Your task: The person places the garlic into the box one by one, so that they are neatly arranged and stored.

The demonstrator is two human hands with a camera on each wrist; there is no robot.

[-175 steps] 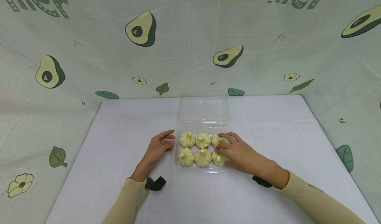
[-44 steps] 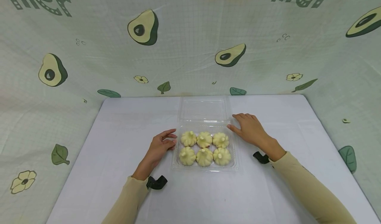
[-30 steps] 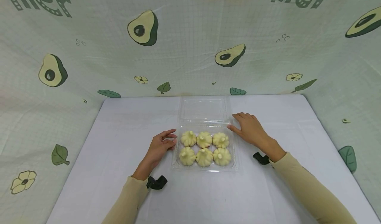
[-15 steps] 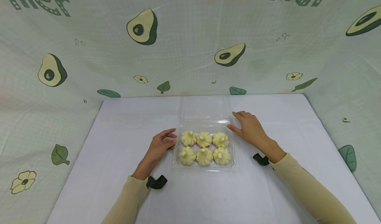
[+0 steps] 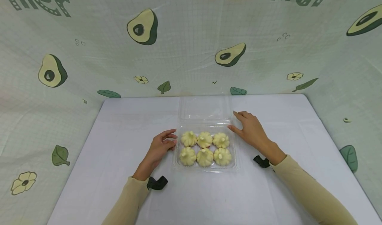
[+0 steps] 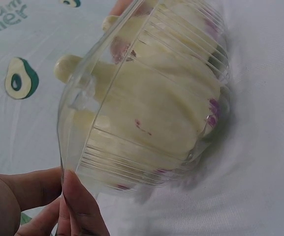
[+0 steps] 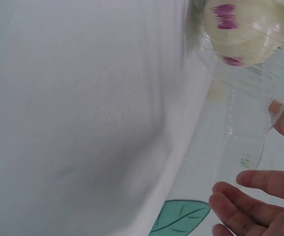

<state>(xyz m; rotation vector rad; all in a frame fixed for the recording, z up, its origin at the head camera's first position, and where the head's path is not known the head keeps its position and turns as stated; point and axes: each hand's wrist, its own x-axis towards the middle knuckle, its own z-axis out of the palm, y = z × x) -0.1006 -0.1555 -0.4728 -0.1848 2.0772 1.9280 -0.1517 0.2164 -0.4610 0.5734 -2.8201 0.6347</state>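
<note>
A clear plastic clamshell box [image 5: 206,170] stands in the middle of the table, its lid [image 5: 206,108] folded back away from the person. Pale garlic bulbs [image 5: 205,157] with purple marks fill its base in two rows of three, stems up. At the box's left side, my left hand [image 5: 159,148] pinches the rim between thumb and fingers, as the left wrist view shows. My right hand [image 5: 250,128] is at the right, near the hinge. Its thumb [image 7: 279,115] touches the base rim, while the other fingers extend loosely beside the lid's edge.
A white cloth covers the table [image 5: 125,125]. Behind and to both sides hangs a pale curtain [image 5: 185,36] printed with avocados and leaves. A black wrist camera [image 5: 157,183] sits on the left wrist, another camera [image 5: 261,161] on the right.
My right hand, over the right-hand bulbs several seconds ago, has moved to the box's right side near the hinge. The lid's far edge now looks slightly higher. My left hand stays put.
</note>
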